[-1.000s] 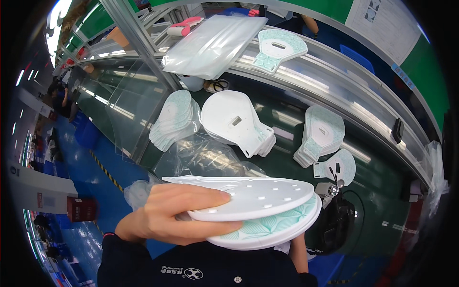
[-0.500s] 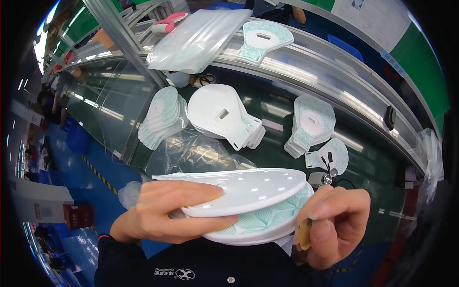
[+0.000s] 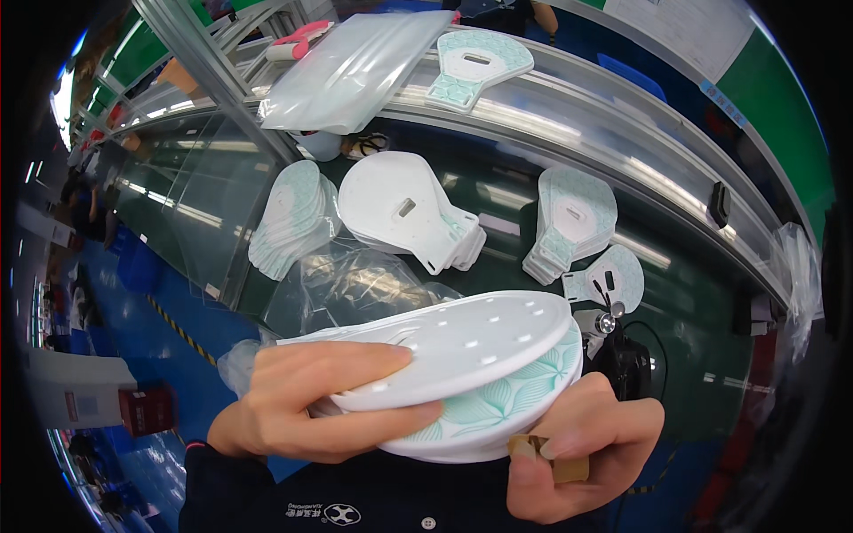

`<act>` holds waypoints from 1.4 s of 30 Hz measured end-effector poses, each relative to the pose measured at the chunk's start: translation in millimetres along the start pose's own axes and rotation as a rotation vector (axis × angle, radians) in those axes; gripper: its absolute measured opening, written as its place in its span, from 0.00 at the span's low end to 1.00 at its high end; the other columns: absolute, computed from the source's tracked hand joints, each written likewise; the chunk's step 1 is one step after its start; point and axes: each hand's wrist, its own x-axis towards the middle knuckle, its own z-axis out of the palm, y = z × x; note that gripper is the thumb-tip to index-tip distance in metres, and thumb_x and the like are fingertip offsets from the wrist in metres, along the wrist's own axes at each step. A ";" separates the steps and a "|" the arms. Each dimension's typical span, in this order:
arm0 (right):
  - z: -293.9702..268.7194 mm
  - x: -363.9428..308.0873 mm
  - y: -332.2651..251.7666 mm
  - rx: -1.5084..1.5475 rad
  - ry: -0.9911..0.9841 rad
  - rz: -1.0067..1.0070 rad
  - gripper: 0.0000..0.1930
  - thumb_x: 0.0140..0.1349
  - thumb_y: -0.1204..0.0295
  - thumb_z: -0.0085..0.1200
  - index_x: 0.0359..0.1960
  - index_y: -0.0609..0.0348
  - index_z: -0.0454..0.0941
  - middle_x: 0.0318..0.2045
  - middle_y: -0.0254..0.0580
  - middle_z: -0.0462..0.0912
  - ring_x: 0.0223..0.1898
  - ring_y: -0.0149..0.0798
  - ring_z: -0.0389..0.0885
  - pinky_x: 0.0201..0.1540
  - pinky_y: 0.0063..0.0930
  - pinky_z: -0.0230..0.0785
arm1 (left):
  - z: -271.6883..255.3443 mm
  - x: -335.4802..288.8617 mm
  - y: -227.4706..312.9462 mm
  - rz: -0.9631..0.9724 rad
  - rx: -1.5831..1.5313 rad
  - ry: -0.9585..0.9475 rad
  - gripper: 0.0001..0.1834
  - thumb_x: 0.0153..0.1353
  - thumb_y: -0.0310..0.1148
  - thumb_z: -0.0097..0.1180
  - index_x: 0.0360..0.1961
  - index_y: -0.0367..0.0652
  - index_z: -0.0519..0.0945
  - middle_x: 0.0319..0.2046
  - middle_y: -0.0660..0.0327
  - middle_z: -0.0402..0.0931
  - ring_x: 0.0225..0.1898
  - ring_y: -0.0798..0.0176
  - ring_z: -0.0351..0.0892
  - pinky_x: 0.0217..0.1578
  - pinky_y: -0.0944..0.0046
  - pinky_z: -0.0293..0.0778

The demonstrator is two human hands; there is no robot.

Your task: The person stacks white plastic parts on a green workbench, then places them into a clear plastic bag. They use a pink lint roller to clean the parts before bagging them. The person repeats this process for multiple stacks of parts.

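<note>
Factory workshop, yellow-black floor tape [image 3: 182,331]

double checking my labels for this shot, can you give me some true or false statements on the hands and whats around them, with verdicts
1. The left hand grips a white panel above a leaf-patterned panel. True.
2. The right hand pinches a small tan piece. True.
3. The flooring at left is red. False: the floor is blue.
4. Clear plastic sheets lie left of a loose patterned panel. True.
5. That loose panel is square. False: it is rounded, with a narrower neck.
</note>
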 end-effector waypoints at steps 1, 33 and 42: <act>3.8 -2.6 -1.4 -0.004 0.021 0.002 0.16 0.46 0.81 0.56 0.33 0.61 0.60 0.21 0.41 0.69 0.22 0.27 0.65 0.30 0.17 0.60 | 0.1 0.1 -0.5 0.010 -0.010 0.006 0.11 0.40 0.30 0.65 0.28 0.46 0.78 0.32 0.48 0.78 0.29 0.55 0.82 0.29 0.63 0.79; 4.1 1.8 -5.0 -0.028 0.201 0.057 0.13 0.35 0.84 0.64 0.25 0.59 0.75 0.19 0.32 0.76 0.25 0.30 0.71 0.29 0.18 0.63 | 0.1 3.5 5.0 0.080 -0.056 0.001 0.04 0.46 0.28 0.59 0.26 0.45 0.78 0.30 0.47 0.77 0.29 0.54 0.81 0.28 0.60 0.80; -2.9 1.6 -0.6 0.030 0.191 0.003 0.16 0.39 0.86 0.57 0.29 0.58 0.67 0.18 0.33 0.71 0.19 0.29 0.64 0.26 0.19 0.57 | -2.6 4.5 7.3 0.048 -0.092 -0.019 0.05 0.46 0.29 0.59 0.26 0.45 0.78 0.30 0.46 0.78 0.29 0.53 0.81 0.27 0.60 0.80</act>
